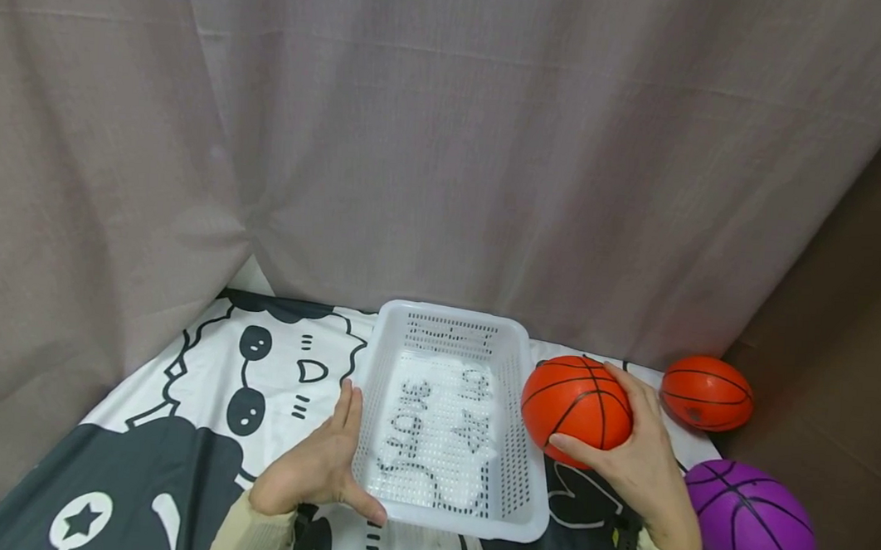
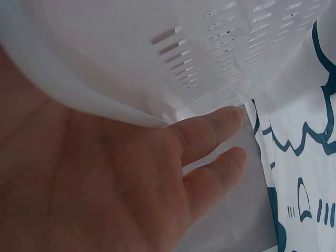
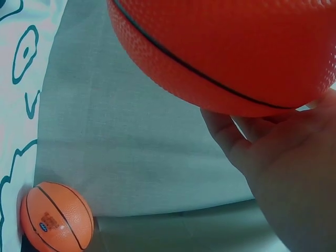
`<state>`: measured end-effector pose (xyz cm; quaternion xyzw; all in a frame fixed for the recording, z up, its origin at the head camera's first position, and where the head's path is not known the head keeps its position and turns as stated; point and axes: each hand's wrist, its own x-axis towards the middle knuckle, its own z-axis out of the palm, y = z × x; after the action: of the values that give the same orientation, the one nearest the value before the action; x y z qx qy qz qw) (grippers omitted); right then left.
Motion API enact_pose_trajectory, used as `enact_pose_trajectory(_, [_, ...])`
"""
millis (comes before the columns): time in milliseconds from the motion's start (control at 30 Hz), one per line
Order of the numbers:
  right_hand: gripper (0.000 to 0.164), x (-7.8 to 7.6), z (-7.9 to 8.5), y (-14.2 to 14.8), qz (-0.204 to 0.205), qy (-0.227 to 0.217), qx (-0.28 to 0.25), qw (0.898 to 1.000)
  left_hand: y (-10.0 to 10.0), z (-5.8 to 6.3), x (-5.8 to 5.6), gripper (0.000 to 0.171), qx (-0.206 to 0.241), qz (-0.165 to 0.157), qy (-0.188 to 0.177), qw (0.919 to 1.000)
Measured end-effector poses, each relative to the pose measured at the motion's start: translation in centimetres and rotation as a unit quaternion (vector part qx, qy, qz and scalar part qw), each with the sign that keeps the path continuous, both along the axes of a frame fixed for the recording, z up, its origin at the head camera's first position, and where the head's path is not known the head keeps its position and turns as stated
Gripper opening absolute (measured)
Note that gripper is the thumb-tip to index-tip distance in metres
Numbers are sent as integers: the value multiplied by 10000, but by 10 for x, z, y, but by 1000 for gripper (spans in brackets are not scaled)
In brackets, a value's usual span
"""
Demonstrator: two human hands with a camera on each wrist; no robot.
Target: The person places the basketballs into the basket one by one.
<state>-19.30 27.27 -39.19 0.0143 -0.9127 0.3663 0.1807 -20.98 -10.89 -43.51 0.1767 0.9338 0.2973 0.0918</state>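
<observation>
The right hand (image 1: 647, 473) grasps an orange ball (image 1: 572, 402); the left hand (image 1: 318, 464), fingers straight, touches the basket (image 1: 472, 522) beside it; loading seems underway, probably next needing a leftward carry.

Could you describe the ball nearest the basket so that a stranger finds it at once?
Find the white, rectangular plastic basket. Directly right of it is a round, orange ball with black lines. Unlike the loose orange, black-lined ball and the purple, black-lined ball, it is in the right grip.
</observation>
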Motion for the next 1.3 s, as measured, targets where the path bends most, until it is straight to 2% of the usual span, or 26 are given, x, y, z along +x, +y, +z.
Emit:
enact_pose_trajectory(500, [107, 1, 2, -6, 53, 121, 20, 9999, 1, 2, 1, 163, 39, -32, 67, 10000])
enact_pose_trajectory(1300, [103, -3, 2, -27, 550, 328, -176, 9978, 0, 1, 0, 165, 43, 40, -43, 10000])
